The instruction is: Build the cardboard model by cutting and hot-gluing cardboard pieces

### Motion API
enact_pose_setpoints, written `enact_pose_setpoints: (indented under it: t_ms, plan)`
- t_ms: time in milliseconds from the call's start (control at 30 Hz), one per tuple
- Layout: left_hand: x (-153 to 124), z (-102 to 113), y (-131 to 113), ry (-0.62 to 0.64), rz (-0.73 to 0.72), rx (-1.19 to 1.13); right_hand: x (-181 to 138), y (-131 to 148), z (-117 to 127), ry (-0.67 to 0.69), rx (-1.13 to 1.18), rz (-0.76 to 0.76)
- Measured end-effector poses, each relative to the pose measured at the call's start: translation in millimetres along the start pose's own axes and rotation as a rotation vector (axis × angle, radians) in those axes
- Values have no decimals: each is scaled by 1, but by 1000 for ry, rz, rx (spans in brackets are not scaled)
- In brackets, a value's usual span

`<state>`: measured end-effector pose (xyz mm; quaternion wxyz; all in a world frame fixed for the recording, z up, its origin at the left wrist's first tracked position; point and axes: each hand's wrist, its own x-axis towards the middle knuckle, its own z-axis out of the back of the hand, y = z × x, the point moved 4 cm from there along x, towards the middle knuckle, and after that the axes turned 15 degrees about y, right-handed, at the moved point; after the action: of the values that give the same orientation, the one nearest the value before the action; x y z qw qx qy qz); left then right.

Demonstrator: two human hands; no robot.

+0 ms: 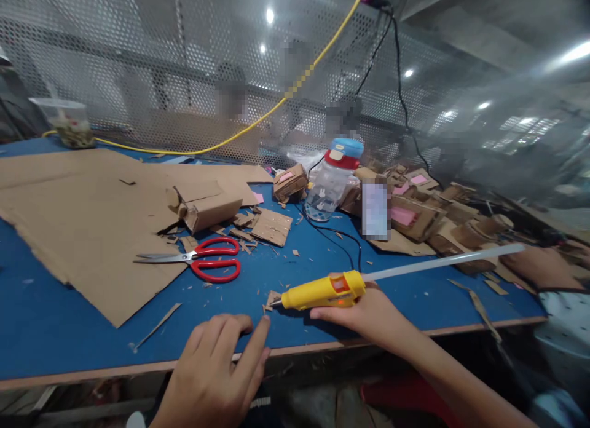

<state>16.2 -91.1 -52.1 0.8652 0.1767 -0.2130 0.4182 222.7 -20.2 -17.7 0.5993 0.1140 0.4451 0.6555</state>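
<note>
My right hand (369,311) is wrapped round a yellow hot glue gun (318,293), which lies on its side low over the blue tabletop. A long translucent glue stick (442,262) juts from its back end. The metal nozzle touches or nearly touches a small cardboard scrap (271,299). At the table's front edge is my left hand (221,360), its index finger stretched toward that scrap and the other fingers loosely bent; nothing shows in its grip. Red-handled scissors (212,260) lie open beyond the left hand, partly on a large cardboard sheet (101,231).
A cardboard box shape (212,206) and a torn cardboard square (271,226) lie behind the scissors. A bottle (325,185) stands mid-table by a black cable. Piled cardboard pieces (415,213) fill the right side, near another person's hand (541,265). A plastic cup (69,123) stands back left.
</note>
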Motion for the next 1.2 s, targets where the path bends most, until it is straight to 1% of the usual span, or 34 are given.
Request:
enact_pose_setpoints:
  t_ms: [433, 567, 867, 1000, 1200]
  plan:
    - [3, -5, -2, 68, 65, 40, 2, -1, 1, -27, -95, 69]
    - [4, -5, -3, 74, 88, 28, 2, -1, 3, -50, -153, 57]
    - [4, -5, -4, 83, 110, 13, 3, -1, 5, -80, -194, 57]
    - [4, -5, -4, 72, 83, 27, 4, 1, 5, -95, -237, 91]
    - [3, -6, -3, 84, 102, 30, 4, 2, 6, -112, -318, 162]
